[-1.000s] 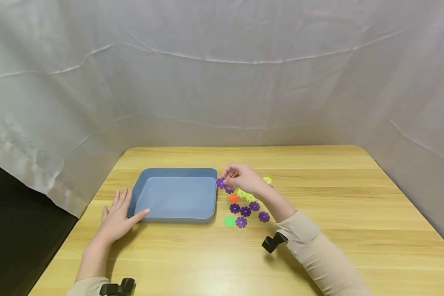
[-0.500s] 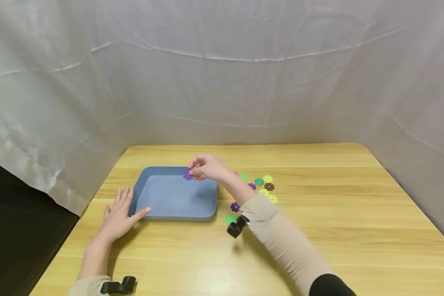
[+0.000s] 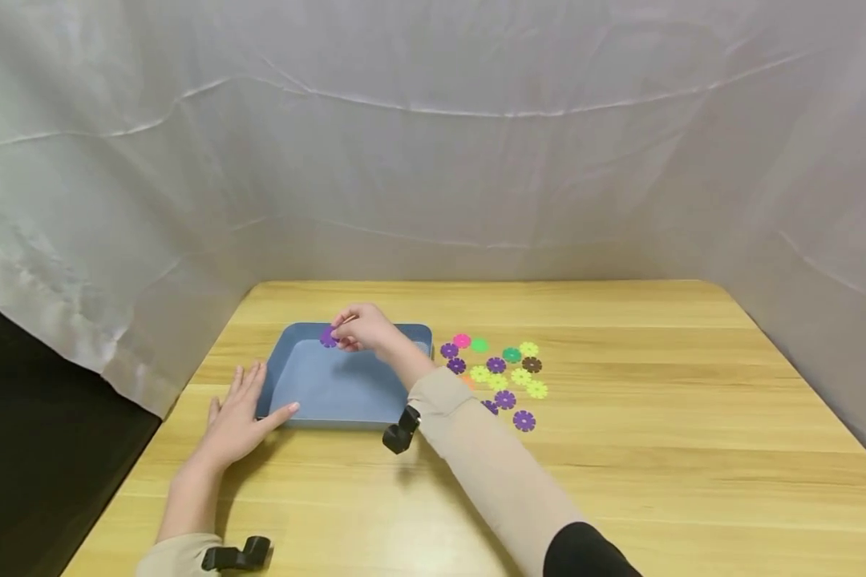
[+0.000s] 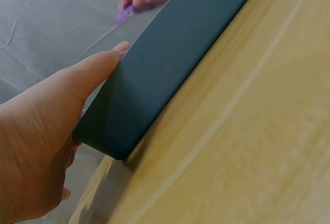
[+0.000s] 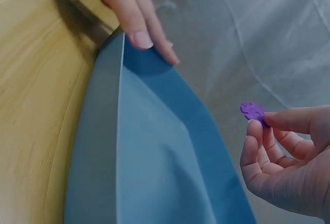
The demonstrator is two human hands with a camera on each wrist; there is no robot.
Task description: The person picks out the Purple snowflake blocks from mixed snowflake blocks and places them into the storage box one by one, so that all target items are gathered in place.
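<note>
Right hand (image 3: 361, 328) pinches one purple flower-shaped disc (image 3: 328, 336) between thumb and fingertips, held above the far left part of the blue tray (image 3: 346, 410). The wrist view shows the disc (image 5: 252, 110) clear of the tray floor, not touching it. Nothing is visible inside the tray.

Left hand (image 3: 240, 417) lies flat on the wooden table (image 3: 657, 449) at the tray's near left corner, fingers straight, thumb pressed along the front wall; it grips nothing, only steadies. The left wrist view confirms it: my thumb tip (image 4: 119, 48) rests against the tray's dark outer wall (image 4: 175, 64).

The rest of the discs (image 3: 498, 373), purple, yellow, green, pink, brown and a sliver of orange, lie scattered on the table just right of the tray; my sleeve hides some of them.

Step in hand, as I judge it: carrying one disc over the tray, at the point of setting it down. Next move likely calls for lowering a little and parting thumb and fingers so the disc drops flat inside the walls, left hand keeping the tray from sliding.
</note>
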